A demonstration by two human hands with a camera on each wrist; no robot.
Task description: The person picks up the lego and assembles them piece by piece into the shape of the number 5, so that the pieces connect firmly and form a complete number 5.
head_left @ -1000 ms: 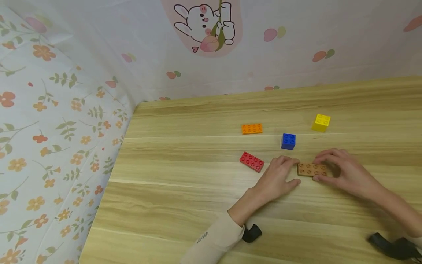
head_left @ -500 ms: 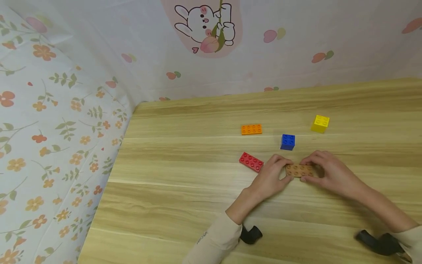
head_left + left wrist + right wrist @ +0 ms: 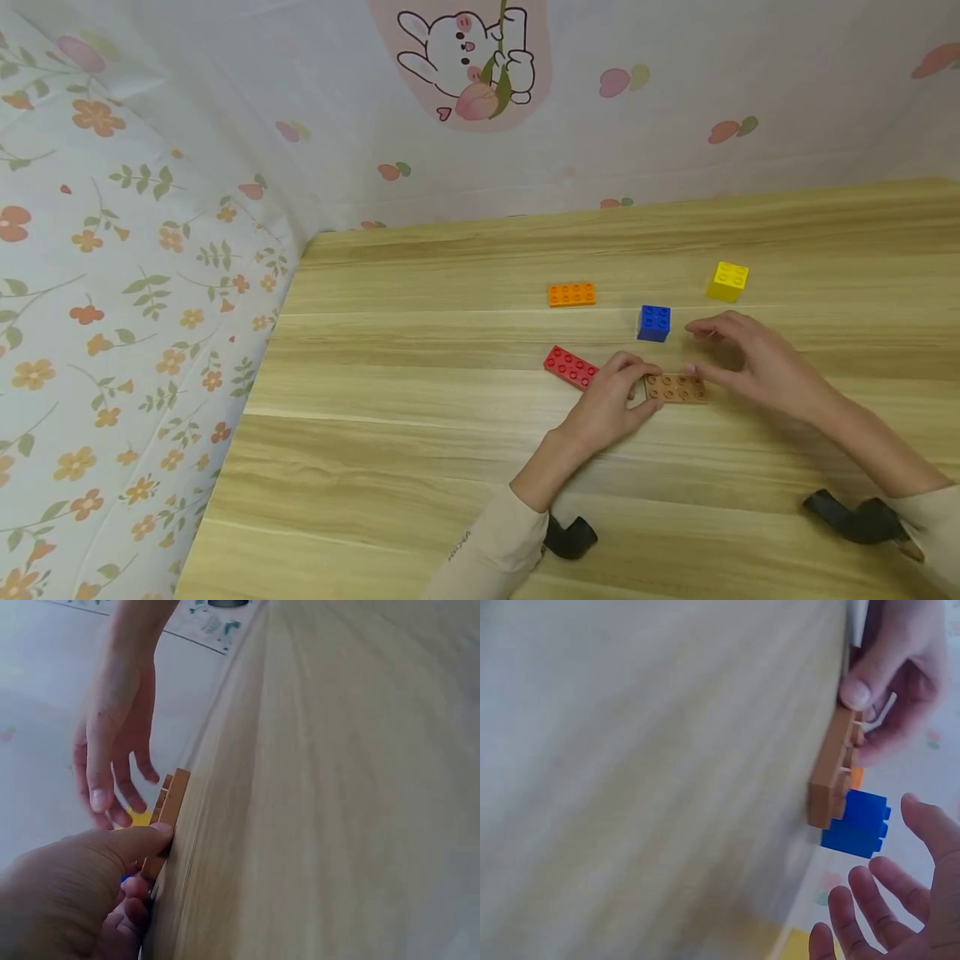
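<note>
A flat brown building brick with two rows of studs lies on the wooden table. My left hand pinches its left end between thumb and fingers; the left wrist view shows the thumb on the side of the brick. My right hand hovers just beyond the brick's right end, fingers spread and holding nothing. In the right wrist view, a blue brick stands behind the brown one, close to my right fingertips. The red brick sits left of my left hand, which covers its near corner.
A thin orange brick lies farther back on the table, and a yellow brick stands at the back right. Patterned cloth hangs along the rear and left table edges. Black wrist straps hang below the sleeves.
Both hands brought the brown brick leftward, and my left hand took hold of its left end. My right hand then let go and lifted away, its fingers spreading towards the blue brick's right side.
</note>
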